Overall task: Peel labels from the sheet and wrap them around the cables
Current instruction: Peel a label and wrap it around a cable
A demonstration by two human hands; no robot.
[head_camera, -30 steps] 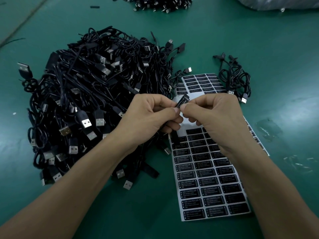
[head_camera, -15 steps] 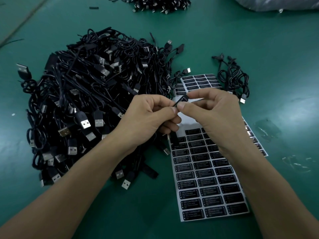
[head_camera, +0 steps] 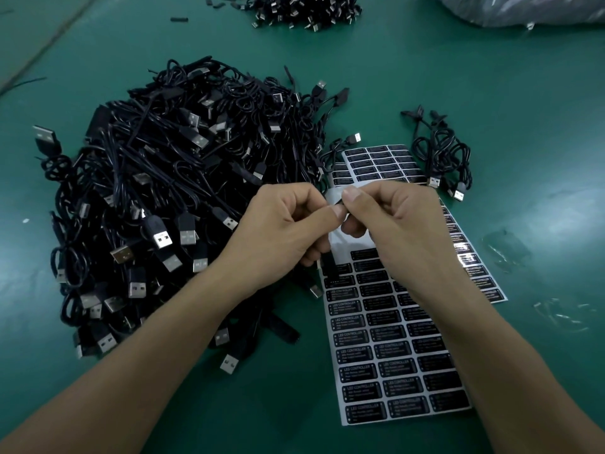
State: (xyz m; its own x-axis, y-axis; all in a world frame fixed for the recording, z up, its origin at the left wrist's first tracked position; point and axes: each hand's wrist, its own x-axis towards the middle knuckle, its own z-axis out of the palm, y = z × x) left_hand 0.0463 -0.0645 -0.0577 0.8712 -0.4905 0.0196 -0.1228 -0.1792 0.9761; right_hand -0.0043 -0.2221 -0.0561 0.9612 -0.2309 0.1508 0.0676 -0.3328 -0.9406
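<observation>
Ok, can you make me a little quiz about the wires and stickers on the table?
1. True or false: the left hand and right hand pinch a cable between them, above the label sheet.
2. The table is: A red, B green, C white.
3. Fill in: each label reads "LED ____".
Key: 1 true; 2 B; 3 CONTROLLER.
</observation>
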